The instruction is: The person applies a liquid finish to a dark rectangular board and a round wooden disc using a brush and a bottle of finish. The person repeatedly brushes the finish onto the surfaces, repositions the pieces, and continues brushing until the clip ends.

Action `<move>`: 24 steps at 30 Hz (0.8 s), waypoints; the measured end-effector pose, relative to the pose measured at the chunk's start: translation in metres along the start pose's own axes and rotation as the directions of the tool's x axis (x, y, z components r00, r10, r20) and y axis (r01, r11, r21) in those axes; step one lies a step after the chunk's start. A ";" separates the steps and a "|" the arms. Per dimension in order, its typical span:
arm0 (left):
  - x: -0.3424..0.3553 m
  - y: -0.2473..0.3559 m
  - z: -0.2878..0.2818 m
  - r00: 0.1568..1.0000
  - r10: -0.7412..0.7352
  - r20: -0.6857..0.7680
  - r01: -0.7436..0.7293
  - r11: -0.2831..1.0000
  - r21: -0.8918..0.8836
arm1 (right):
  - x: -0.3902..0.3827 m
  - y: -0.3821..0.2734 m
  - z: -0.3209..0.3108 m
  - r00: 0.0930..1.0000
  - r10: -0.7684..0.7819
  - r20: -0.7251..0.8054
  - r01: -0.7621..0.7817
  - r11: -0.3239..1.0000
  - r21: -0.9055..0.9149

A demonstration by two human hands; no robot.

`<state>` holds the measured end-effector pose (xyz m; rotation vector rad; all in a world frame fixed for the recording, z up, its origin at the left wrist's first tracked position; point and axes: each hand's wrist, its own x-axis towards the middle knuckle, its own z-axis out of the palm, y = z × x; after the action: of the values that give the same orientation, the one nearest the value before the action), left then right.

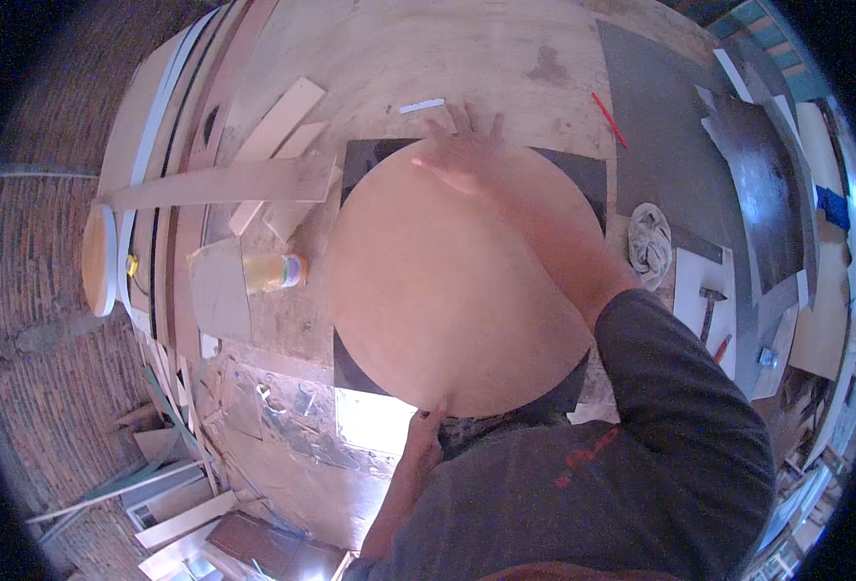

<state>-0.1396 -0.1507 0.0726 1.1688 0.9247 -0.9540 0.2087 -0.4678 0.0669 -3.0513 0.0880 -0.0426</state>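
Observation:
A large round tan wooden board [457, 281] lies on a dark square sheet [355, 373], whose corners show around it. My right hand [462, 155] is stretched across the board to its far edge, somewhat blurred, with fingers spread and reaching past the rim. Close to my body, my left hand [428, 426] grips the near edge, its thumb on top and its other fingers mostly hidden. The bench [428, 58] beneath is of pale, stained wood.
Left of the board are wooden strips [282, 121] and a jar [278, 272] of yellowish stuff. On the right lie a crumpled cloth [650, 247], a hammer [710, 308] and a dark sheet [752, 184]. A red pencil-like stick [609, 120] and a short white strip [422, 106] are beyond.

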 end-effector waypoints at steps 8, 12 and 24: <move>0.020 -0.009 0.005 0.994 0.082 0.074 -0.065 0.975 -0.211 | -0.028 0.011 0.015 0.911 -0.108 -0.399 0.100 0.994 -0.041; 0.026 -0.014 -0.006 0.972 0.200 0.122 -0.176 0.967 -0.183 | -0.117 0.019 -0.023 0.930 -0.297 -0.218 0.280 0.954 -0.103; 0.081 -0.040 -0.050 0.945 0.173 0.278 -0.144 0.982 -0.120 | -0.455 -0.065 -0.056 0.990 -0.012 -0.139 0.043 0.975 0.220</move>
<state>-0.1551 -0.1162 -0.0233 0.9738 0.6269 -0.9081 -0.2429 -0.3811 0.1170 -2.8220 0.0463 -0.2464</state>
